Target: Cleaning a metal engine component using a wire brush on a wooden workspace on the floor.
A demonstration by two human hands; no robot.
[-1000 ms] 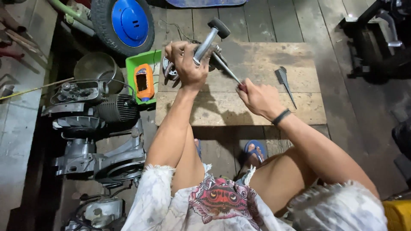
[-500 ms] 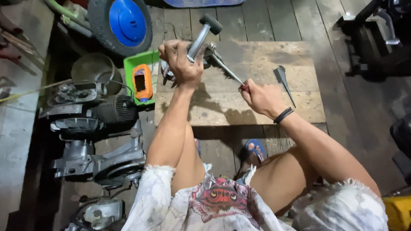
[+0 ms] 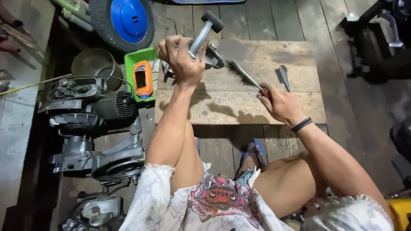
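A metal part with a grey tubular shaft and a dark round cap at its far end is held up above the far left corner of a wooden board. The left hand is clenched around the lower half of this part, where a chunkier dark fitting sticks out beside the fingers. The right hand grips the handle of a thin wire brush, whose bristled tip points toward the metal part and stops just short of it; the brush looks blurred.

The wooden board is pale, worn and stained, lying flat on a floor of dark wooden planks. A small grey scraper lies on the board, just beyond the right hand. Off the board's left edge sits a green tray holding an orange tool. Left of the tray are a round metal bowl and grey engine parts. Beyond the tray stands a wheel with a blue hub.
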